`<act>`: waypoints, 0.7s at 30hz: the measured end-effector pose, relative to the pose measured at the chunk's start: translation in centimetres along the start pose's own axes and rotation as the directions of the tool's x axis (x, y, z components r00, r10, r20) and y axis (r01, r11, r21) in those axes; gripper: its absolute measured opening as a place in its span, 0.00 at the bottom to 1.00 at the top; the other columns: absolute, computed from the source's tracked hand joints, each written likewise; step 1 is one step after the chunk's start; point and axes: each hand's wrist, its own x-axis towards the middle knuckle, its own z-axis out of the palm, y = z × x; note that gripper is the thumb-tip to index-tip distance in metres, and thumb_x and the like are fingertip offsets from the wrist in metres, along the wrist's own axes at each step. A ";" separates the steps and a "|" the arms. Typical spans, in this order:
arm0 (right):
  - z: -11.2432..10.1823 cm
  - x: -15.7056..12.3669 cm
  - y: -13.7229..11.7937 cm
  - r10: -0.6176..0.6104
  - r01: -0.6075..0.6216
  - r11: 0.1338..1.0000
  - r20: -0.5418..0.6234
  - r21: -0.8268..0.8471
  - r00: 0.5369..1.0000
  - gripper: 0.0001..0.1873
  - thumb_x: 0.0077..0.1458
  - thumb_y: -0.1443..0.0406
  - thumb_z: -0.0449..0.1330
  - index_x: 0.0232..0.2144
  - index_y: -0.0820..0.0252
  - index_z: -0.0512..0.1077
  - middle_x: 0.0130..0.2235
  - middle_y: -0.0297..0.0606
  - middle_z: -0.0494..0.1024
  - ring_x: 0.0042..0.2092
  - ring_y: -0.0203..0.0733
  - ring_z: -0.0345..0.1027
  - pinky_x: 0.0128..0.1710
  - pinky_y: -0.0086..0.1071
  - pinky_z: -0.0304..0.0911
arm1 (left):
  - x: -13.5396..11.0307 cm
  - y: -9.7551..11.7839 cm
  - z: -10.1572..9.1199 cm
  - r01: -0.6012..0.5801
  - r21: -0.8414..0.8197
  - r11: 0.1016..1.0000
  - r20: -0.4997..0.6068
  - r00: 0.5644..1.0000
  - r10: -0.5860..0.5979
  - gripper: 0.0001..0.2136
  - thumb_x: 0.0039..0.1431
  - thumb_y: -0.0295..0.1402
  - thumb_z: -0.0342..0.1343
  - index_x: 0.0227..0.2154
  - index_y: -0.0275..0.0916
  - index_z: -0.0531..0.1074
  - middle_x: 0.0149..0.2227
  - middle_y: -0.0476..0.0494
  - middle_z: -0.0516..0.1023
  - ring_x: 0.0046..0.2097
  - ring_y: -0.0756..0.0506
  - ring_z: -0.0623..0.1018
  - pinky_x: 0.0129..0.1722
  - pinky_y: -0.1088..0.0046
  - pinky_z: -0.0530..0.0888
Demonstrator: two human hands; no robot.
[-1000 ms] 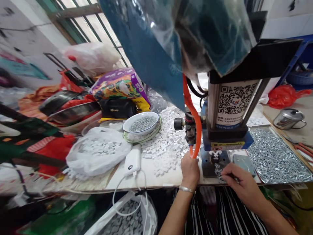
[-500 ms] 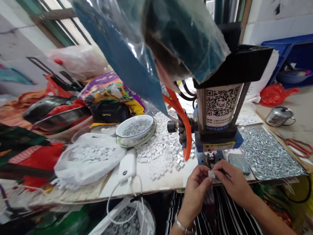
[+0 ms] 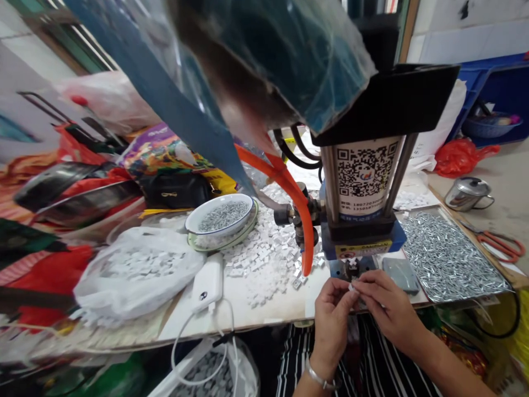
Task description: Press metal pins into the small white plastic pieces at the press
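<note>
My left hand [image 3: 335, 314] pinches a small white plastic piece [image 3: 351, 287] between thumb and forefinger, just in front of the press. My right hand [image 3: 386, 303] meets it from the other side, its fingers closed on the same piece. Most of the piece is hidden by the fingertips. Directly behind the hands is the base of the press [image 3: 352, 268], under its cylinder [image 3: 366, 179] with a QR code label. A grey block [image 3: 400, 275] lies just beyond my right hand.
Metal pins fill a tray [image 3: 454, 256] on the right and a white bowl [image 3: 189, 227]. Loose white pieces [image 3: 268, 253] spread over the table. An orange hose [image 3: 305, 220] hangs left of the press. Scissors [image 3: 500, 245], a power bank [image 3: 207, 282] and a plastic bag [image 3: 99, 281] lie around.
The white piece has been turned between my fingers and shows less of its face. Both hands stay together before the press. The view has shifted slightly.
</note>
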 end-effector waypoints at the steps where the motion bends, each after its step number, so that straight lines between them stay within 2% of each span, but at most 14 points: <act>1: 0.0 -0.1 0.1 0.010 -0.010 1.000 -0.013 0.007 1.000 0.17 0.65 0.71 0.53 0.51 0.52 0.75 0.45 0.43 0.77 0.47 0.42 0.73 0.47 0.36 0.73 | 0.0 -0.1 0.1 0.000 -0.011 1.000 0.002 1.000 0.000 0.11 0.51 0.38 0.67 0.29 0.38 0.72 0.24 0.52 0.73 0.27 0.50 0.72 0.30 0.75 0.70; 4: -0.4 -0.2 0.6 0.062 -0.061 0.997 -0.002 0.044 0.998 0.15 0.65 0.69 0.54 0.49 0.52 0.77 0.46 0.43 0.78 0.48 0.43 0.74 0.47 0.37 0.73 | 0.2 -0.1 0.3 0.014 -0.008 1.000 0.051 0.999 -0.014 0.12 0.51 0.39 0.67 0.29 0.38 0.72 0.24 0.52 0.73 0.27 0.50 0.71 0.30 0.75 0.70; 7: -1.3 0.3 1.0 0.148 -0.152 0.986 0.063 0.068 0.987 0.11 0.65 0.64 0.57 0.46 0.53 0.78 0.45 0.42 0.79 0.47 0.43 0.75 0.46 0.36 0.73 | 0.9 0.6 -0.1 -0.030 0.105 0.994 0.114 0.993 0.017 0.12 0.53 0.41 0.65 0.30 0.38 0.73 0.25 0.51 0.73 0.28 0.50 0.71 0.30 0.74 0.70; 10: -2.1 1.6 1.4 0.269 -0.270 0.961 0.032 0.049 0.963 0.11 0.63 0.60 0.60 0.46 0.54 0.78 0.44 0.41 0.81 0.43 0.43 0.75 0.44 0.36 0.72 | 2.6 1.2 -0.4 -0.202 0.254 0.946 -0.005 0.978 0.211 0.12 0.55 0.42 0.65 0.33 0.39 0.75 0.31 0.48 0.76 0.34 0.47 0.74 0.36 0.72 0.72; 12: -2.3 2.7 1.8 0.317 -0.317 0.948 -0.007 0.036 0.948 0.12 0.63 0.59 0.59 0.45 0.55 0.78 0.40 0.39 0.82 0.38 0.42 0.74 0.40 0.34 0.71 | 4.0 1.3 -0.4 -0.259 0.282 0.924 -0.062 0.956 0.286 0.11 0.53 0.41 0.66 0.32 0.40 0.74 0.34 0.46 0.78 0.40 0.45 0.76 0.43 0.69 0.73; 14: -2.0 3.8 2.3 0.321 -0.321 0.947 -0.021 0.016 0.947 0.11 0.62 0.59 0.59 0.42 0.55 0.79 0.37 0.38 0.82 0.37 0.42 0.74 0.39 0.34 0.70 | 5.1 1.0 -0.2 -0.223 0.228 0.948 -0.002 0.973 0.229 0.11 0.52 0.40 0.67 0.32 0.39 0.76 0.37 0.43 0.81 0.44 0.42 0.78 0.49 0.65 0.73; 17: -1.3 4.7 3.0 0.275 -0.277 0.960 -0.044 -0.038 0.960 0.11 0.61 0.60 0.58 0.39 0.55 0.80 0.38 0.40 0.83 0.40 0.45 0.75 0.41 0.37 0.71 | 6.1 0.3 0.1 -0.113 0.112 0.987 0.134 0.986 0.098 0.13 0.53 0.41 0.67 0.37 0.37 0.79 0.40 0.40 0.84 0.44 0.41 0.80 0.51 0.61 0.73; 21: -0.5 4.6 3.8 0.202 -0.208 0.965 -0.051 -0.162 0.978 0.12 0.62 0.61 0.57 0.40 0.55 0.81 0.41 0.43 0.83 0.44 0.49 0.76 0.44 0.40 0.71 | 6.2 -0.2 0.0 -0.101 0.037 0.994 0.165 0.982 0.094 0.15 0.52 0.41 0.67 0.40 0.38 0.80 0.43 0.40 0.84 0.45 0.41 0.81 0.52 0.62 0.73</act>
